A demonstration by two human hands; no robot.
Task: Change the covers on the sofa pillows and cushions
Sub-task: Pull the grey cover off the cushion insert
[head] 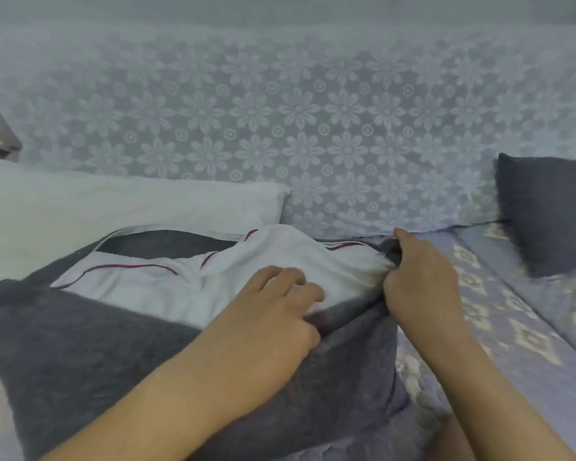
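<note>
A bare white pillow lies at the left on the sofa seat; before me sits the white cushion, half inside its grey cover; my left hand curls its fingers over the cover's open edge; my right hand pinches that edge at the corner; another grey cushion leans far right.

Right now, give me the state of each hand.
Left hand: fingers curled, tucking the white pillow into the grey cover.
Right hand: pinching the cover's edge.
</note>
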